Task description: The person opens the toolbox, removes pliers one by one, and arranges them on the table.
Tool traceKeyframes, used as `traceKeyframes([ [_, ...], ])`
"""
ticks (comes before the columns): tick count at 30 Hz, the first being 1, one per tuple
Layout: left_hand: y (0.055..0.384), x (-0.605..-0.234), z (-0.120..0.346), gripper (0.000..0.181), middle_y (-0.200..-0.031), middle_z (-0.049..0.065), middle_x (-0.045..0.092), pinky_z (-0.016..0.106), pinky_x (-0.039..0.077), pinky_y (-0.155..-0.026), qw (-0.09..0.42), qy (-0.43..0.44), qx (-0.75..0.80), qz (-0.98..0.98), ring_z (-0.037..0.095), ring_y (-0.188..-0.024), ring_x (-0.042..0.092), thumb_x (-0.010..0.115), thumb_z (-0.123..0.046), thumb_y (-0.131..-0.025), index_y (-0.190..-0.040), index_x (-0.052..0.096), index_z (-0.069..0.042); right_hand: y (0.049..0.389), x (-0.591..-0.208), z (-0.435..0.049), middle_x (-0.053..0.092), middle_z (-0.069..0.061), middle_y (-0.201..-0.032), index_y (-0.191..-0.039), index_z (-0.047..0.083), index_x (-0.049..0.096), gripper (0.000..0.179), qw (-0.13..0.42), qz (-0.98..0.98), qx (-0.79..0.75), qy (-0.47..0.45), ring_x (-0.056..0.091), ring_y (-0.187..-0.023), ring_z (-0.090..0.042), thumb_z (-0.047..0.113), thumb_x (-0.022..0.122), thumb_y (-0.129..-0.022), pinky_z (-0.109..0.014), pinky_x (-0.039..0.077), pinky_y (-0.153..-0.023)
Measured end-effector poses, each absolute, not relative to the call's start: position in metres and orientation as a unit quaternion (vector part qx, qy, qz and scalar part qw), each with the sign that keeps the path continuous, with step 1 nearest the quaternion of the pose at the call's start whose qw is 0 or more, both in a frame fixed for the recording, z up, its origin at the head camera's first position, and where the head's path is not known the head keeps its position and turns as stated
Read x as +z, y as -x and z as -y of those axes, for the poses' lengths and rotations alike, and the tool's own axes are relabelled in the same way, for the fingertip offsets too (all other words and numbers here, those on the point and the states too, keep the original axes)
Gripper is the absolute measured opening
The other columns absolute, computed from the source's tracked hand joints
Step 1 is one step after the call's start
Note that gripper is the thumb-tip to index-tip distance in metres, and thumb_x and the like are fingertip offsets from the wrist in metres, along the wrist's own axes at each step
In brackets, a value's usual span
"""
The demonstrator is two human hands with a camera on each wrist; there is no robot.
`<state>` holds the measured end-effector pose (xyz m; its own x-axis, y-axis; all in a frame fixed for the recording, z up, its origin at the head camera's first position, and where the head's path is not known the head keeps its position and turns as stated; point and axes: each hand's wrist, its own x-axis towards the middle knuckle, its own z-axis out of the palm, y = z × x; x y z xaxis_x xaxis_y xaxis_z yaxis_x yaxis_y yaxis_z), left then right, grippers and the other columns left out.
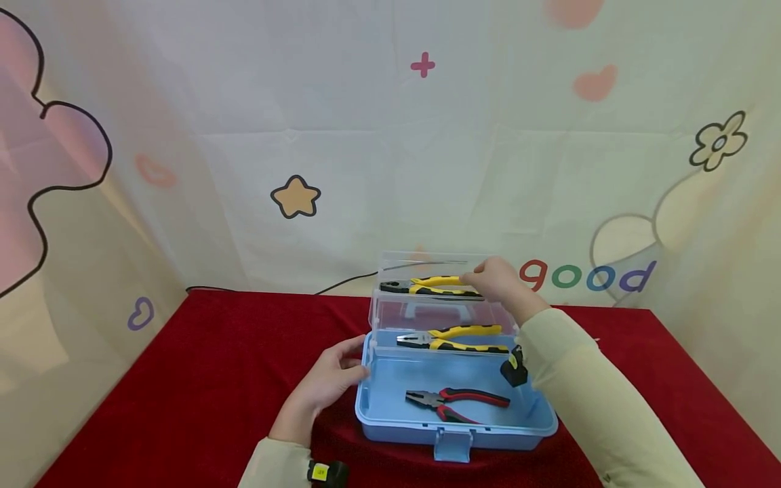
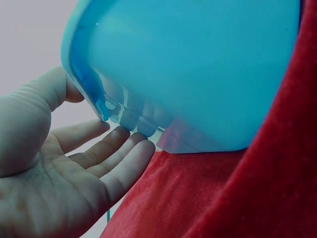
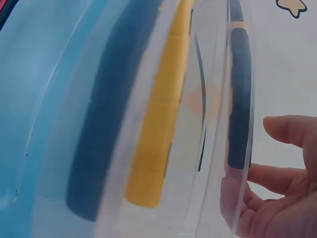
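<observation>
The right hand (image 1: 497, 279) covers one handle end of the upper pliers (image 1: 448, 292); whether its fingers grip them or only the lid (image 1: 390, 313) cannot be told. The right sleeve (image 1: 586, 379) hides the box (image 1: 399, 432) at its far right corner and part of the worktop (image 1: 244, 379) towards its right edge. The head view cuts off the worktop's near edge. The label (image 1: 320, 472) at the left wrist is too small to read. In the left wrist view, the thumb tip disappears behind the box's rim; the right wrist view crops the pliers' jaws.
</observation>
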<state>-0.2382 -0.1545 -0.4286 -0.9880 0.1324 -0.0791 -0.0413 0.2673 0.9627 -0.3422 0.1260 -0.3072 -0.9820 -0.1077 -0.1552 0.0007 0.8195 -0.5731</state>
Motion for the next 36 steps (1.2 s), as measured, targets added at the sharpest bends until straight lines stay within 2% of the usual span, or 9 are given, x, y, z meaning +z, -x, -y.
traceKeyframes([
  [5, 0.239, -0.430, 0.155, 0.063, -0.134, 0.012, 0.051, 0.039, 0.056, -0.085, 0.074, -0.028, 0.604, -0.793, 0.021, -0.099, 0.059, 0.064, -0.011, -0.084, -0.142, 0.041, -0.010, 0.340, -0.301, -0.125, 0.055, -0.009, -0.083, -0.108, -0.007, 0.065, 0.042, 0.089, -0.951, -0.296, 0.023, 0.057, -0.080, -0.023, 0.031, 0.055, -0.092, -0.033, 0.054, -0.075],
  [10, 0.238, -0.426, 0.154, 0.063, -0.134, 0.013, 0.051, 0.039, 0.056, -0.086, 0.077, -0.042, 0.606, -0.791, 0.021, -0.098, 0.060, 0.064, -0.010, -0.083, -0.142, 0.041, -0.010, 0.338, -0.294, -0.126, 0.050, -0.003, -0.070, -0.094, -0.003, 0.069, 0.038, 0.083, -0.953, -0.292, 0.024, 0.056, -0.078, -0.023, 0.034, 0.057, -0.090, -0.034, 0.054, -0.075],
  [15, 0.238, -0.425, 0.155, 0.063, -0.135, 0.014, 0.051, 0.040, 0.056, -0.086, 0.070, -0.041, 0.609, -0.789, 0.022, -0.099, 0.060, 0.064, -0.010, -0.083, -0.142, 0.041, -0.009, 0.339, -0.291, -0.127, 0.038, 0.002, -0.060, -0.077, 0.004, 0.068, 0.044, 0.097, -0.952, -0.289, 0.031, 0.052, -0.082, -0.023, 0.047, 0.066, -0.082, -0.028, 0.045, -0.067],
  [17, 0.238, -0.426, 0.155, 0.064, -0.135, 0.014, 0.050, 0.040, 0.056, -0.085, 0.070, -0.037, 0.609, -0.790, 0.022, -0.099, 0.060, 0.064, -0.010, -0.083, -0.142, 0.040, -0.009, 0.340, -0.293, -0.129, 0.045, -0.002, -0.066, -0.085, 0.002, 0.070, 0.050, 0.106, -0.951, -0.287, 0.034, 0.052, -0.089, -0.025, 0.052, 0.070, -0.077, -0.029, 0.045, -0.069],
  [20, 0.238, -0.428, 0.155, 0.064, -0.136, 0.014, 0.050, 0.039, 0.056, -0.085, 0.073, -0.035, 0.607, -0.790, 0.021, -0.099, 0.059, 0.064, -0.011, -0.083, -0.143, 0.040, -0.009, 0.339, -0.297, -0.132, 0.060, -0.013, -0.095, -0.111, -0.003, 0.064, 0.069, 0.111, -0.953, -0.277, 0.045, 0.053, -0.101, -0.030, 0.053, 0.074, -0.073, -0.038, 0.052, -0.079],
  [23, 0.237, -0.429, 0.155, 0.065, -0.135, 0.014, 0.050, 0.040, 0.056, -0.084, 0.074, -0.034, 0.606, -0.791, 0.021, -0.099, 0.059, 0.065, -0.011, -0.083, -0.143, 0.039, -0.009, 0.338, -0.302, -0.135, 0.056, -0.021, -0.121, -0.124, -0.005, 0.054, 0.077, 0.110, -0.954, -0.272, 0.062, 0.051, -0.109, -0.034, 0.050, 0.075, -0.073, -0.046, 0.051, -0.089],
  [30, 0.237, -0.430, 0.156, 0.065, -0.134, 0.014, 0.051, 0.039, 0.056, -0.084, 0.073, -0.035, 0.607, -0.791, 0.021, -0.098, 0.059, 0.065, -0.011, -0.083, -0.143, 0.040, -0.009, 0.338, -0.305, -0.136, 0.062, -0.010, -0.091, -0.097, 0.003, 0.067, 0.047, 0.102, -0.953, -0.264, 0.110, 0.053, -0.088, -0.024, 0.044, 0.075, -0.076, -0.029, 0.048, -0.069],
  [33, 0.237, -0.430, 0.156, 0.064, -0.134, 0.014, 0.051, 0.039, 0.056, -0.084, 0.074, -0.035, 0.608, -0.790, 0.021, -0.099, 0.059, 0.065, -0.011, -0.084, -0.143, 0.040, -0.009, 0.338, -0.304, -0.136, 0.064, -0.013, -0.097, -0.102, 0.003, 0.068, 0.048, 0.104, -0.953, -0.255, 0.124, 0.055, -0.092, -0.026, 0.043, 0.074, -0.077, -0.034, 0.052, -0.074],
  [36, 0.237, -0.430, 0.156, 0.063, -0.134, 0.014, 0.051, 0.039, 0.056, -0.085, 0.074, -0.036, 0.606, -0.791, 0.021, -0.099, 0.059, 0.064, -0.012, -0.085, -0.143, 0.040, -0.009, 0.339, -0.305, -0.136, 0.062, -0.018, -0.115, -0.117, 0.000, 0.064, 0.057, 0.119, -0.952, -0.245, 0.139, 0.056, -0.104, -0.031, 0.043, 0.071, -0.080, -0.043, 0.053, -0.086],
])
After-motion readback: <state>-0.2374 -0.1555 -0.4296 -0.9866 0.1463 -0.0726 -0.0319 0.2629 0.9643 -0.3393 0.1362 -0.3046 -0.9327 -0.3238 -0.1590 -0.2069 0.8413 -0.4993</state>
